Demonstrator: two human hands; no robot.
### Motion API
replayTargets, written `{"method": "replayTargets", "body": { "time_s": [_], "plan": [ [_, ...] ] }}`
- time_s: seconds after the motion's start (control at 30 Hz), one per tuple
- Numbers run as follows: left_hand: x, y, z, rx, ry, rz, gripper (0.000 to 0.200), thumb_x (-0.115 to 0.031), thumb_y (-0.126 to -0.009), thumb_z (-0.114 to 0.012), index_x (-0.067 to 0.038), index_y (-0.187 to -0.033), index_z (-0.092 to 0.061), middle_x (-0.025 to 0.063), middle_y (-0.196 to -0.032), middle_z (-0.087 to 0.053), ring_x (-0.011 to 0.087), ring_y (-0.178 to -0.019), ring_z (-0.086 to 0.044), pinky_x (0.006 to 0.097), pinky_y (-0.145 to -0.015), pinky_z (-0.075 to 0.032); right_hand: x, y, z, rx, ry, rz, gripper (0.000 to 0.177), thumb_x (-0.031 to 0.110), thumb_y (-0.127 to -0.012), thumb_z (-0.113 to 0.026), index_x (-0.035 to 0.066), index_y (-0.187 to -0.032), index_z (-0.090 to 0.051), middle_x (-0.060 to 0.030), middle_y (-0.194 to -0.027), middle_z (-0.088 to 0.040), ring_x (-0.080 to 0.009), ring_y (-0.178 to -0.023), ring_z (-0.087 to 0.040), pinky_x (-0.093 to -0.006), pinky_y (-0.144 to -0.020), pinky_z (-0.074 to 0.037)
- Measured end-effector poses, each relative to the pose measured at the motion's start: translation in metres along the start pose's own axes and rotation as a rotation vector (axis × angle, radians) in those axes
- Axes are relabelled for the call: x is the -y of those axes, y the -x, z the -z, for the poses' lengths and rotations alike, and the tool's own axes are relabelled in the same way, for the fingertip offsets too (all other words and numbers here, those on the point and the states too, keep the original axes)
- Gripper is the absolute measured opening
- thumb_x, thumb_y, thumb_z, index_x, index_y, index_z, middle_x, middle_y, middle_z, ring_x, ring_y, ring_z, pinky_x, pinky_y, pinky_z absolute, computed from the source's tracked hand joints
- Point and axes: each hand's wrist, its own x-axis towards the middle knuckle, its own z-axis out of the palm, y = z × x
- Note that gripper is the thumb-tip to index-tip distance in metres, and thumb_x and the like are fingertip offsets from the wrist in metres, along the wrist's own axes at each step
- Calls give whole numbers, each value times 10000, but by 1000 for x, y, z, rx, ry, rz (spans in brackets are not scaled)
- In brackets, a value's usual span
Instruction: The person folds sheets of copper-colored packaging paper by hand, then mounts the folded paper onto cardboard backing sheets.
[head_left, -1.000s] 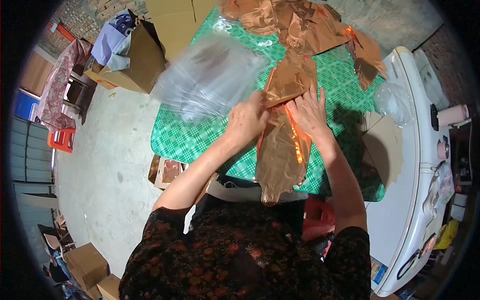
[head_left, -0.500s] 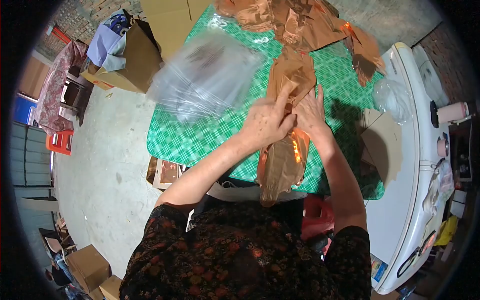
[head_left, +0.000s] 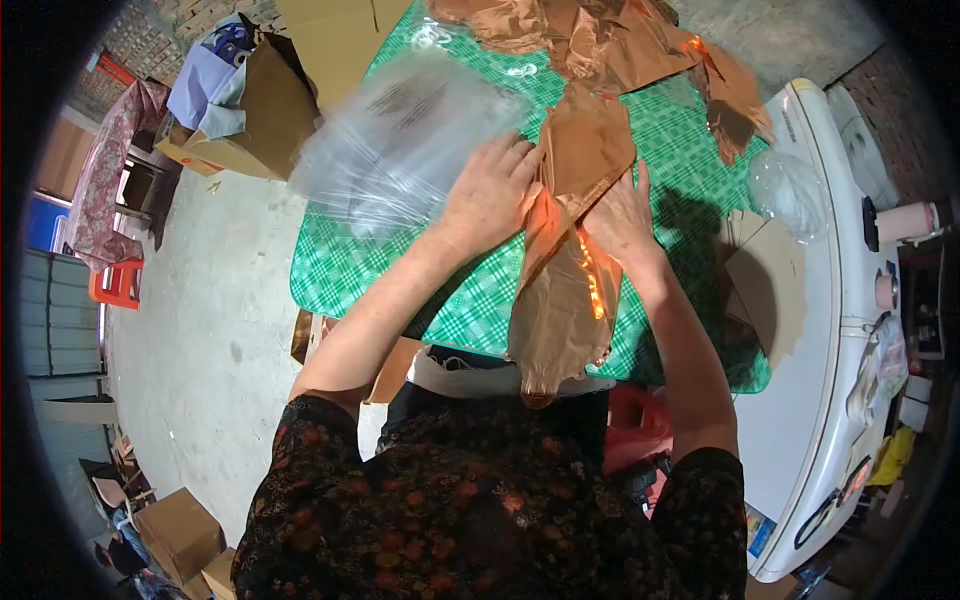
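Copper foil piece (head_left: 562,290) between both hands (head_left: 490,195)

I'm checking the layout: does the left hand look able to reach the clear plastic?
Probably yes: the left hand is close beside the clear plastic, with nothing visible between them, though it seems to touch the coppery foil.

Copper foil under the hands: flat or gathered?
Gathered at the middle: the copper foil narrows and creases between the hands, widening above and below.

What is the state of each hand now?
Left hand: fingers bent at copper-coloured foil; grip unclear.
Right hand: against the foil, fingers partly hidden; grip unclear.
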Motion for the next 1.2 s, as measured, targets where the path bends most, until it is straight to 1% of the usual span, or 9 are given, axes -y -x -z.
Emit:
{"method": "replayTargets", "body": {
  "time_s": [0.03, 0.13, 0.23, 0.43, 0.53, 0.63, 0.73, 0.93, 1.2],
  "plan": [
    [0, 0, -2, 73, -19, 3, 497, -292, -1033, -513, 13, -1426, -504, 201, -1448, -533, 385, -1415, -418, 501, -1193, -304, 1, 2, 5, -16, -42, 9, 652, 472, -998, -486, 133, -1549, -412, -111, -1606, -380, -348, -1502, -255, -648, -1206, -121],
    [-6, 3, -8, 104, -46, 13, 532, -323, -1046, -503, 12, -1459, -476, 205, -1495, -494, 382, -1445, -388, 514, -1212, -272, 1, 3, 5, -10, -68, 7, 665, 491, -996, -486, 160, -1564, -389, -103, -1618, -358, -350, -1505, -249, -647, -1206, -124],
    [-10, 2, -9, 121, -62, 24, 590, -388, -1062, -462, 5, -1500, -431, 198, -1560, -426, 370, -1490, -326, 519, -1236, -219, 1, 3, 8, 12, -66, 2, 665, 501, -994, -489, 177, -1566, -390, -104, -1622, -351, -352, -1507, -243, -651, -1206, -124],
    [-17, 0, -20, 158, -182, -14, 654, -467, -1073, -388, -14, -1545, -374, 176, -1618, -348, 341, -1527, -263, 515, -1250, -172, -3, 2, -5, -114, -91, 38, 660, 500, -989, -504, 190, -1562, -397, -101, -1621, -347, -349, -1509, -237, -653, -1202, -129],
    [-18, -2, -25, 137, -149, -18, 657, -474, -1076, -375, -20, -1550, -370, 172, -1622, -343, 336, -1528, -263, 515, -1250, -174, -4, 2, -6, -92, -67, 27, 653, 493, -997, -496, 186, -1564, -392, -97, -1621, -345, -347, -1508, -239, -652, -1207, -122],
    [-14, -6, -24, 145, -134, -29, 667, -480, -1076, -366, -22, -1560, -350, 171, -1629, -332, 335, -1531, -259, 513, -1251, -174, -1, 3, 5, -12, -81, 18, 645, 476, -1007, -478, 170, -1567, -383, -94, -1623, -344, -340, -1507, -242, -645, -1214, -115],
    [-12, -15, -23, 160, -146, -27, 673, -478, -1077, -356, -22, -1571, -326, 174, -1631, -326, 337, -1533, -254, 510, -1251, -175, 1, 2, 9, 31, -128, -31, 644, 442, -998, -496, 158, -1565, -382, -89, -1621, -349, -333, -1504, -255, -635, -1218, -116],
    [-16, -21, -41, 146, 5, -11, 660, -456, -1085, -334, -33, -1589, -293, 179, -1637, -311, 331, -1537, -242, 504, -1257, -157, -1, 5, 3, -32, -90, 14, 600, 339, -982, -521, 158, -1544, -414, -93, -1596, -394, -341, -1492, -284, -635, -1219, -120],
    [-22, -24, -38, 211, -96, 33, 663, -472, -1084, -316, -68, -1607, -263, 175, -1643, -300, 321, -1539, -238, 514, -1259, -136, -2, 4, 2, -48, -115, -4, 566, 277, -979, -506, 146, -1525, -433, -102, -1568, -421, -332, -1483, -293, -635, -1221, -116]
  ]
}}
